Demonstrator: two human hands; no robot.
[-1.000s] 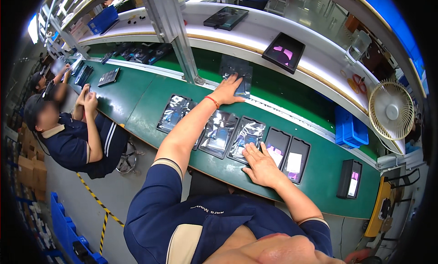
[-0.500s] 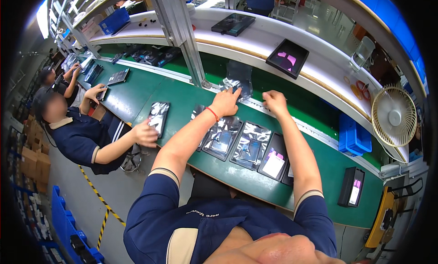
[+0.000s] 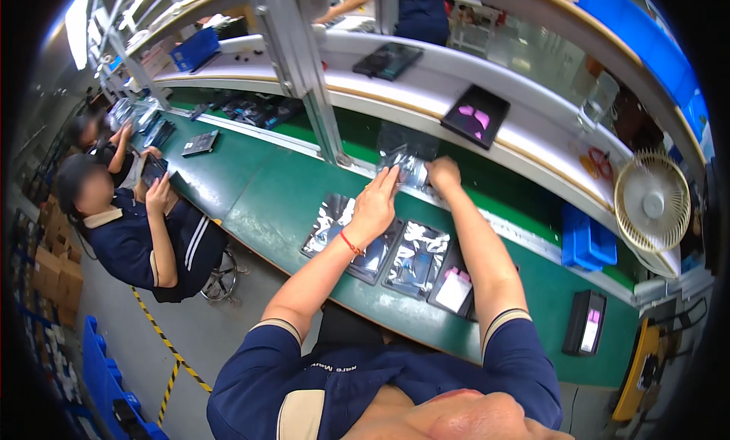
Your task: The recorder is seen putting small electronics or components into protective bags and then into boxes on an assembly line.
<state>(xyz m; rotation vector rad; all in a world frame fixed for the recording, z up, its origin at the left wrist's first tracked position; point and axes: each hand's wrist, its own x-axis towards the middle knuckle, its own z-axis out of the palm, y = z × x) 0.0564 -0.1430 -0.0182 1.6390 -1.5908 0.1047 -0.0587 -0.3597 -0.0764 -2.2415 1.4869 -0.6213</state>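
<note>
At the back edge of the bench lies a clear, shiny plastic bag point(image 3: 411, 164) against a dark sheet. My left hand point(image 3: 372, 204), with a red string on its wrist, has its fingers stretched toward the bag's left side. My right hand point(image 3: 443, 175) is closed at the bag's right edge and appears to grip it. Between my forearms and the bench front runs a row of black trays; one holds a silvery bag point(image 3: 417, 259) with something dark inside. Another tray carries a white-labelled piece point(image 3: 455, 289) with pink on it. My left forearm covers part of the row.
A black box point(image 3: 584, 324) stands at the right end of the green bench. On the shelf above are a black tray with pink pieces point(image 3: 474, 116), red scissors point(image 3: 600, 163) and a fan point(image 3: 652, 204). A blue bin point(image 3: 588, 237) sits below. A co-worker point(image 3: 137, 227) sits left.
My right hand has moved left to the bag, and my left hand has come down slightly. The co-worker has lifted a dark flat item off the bench and holds it in both hands.
</note>
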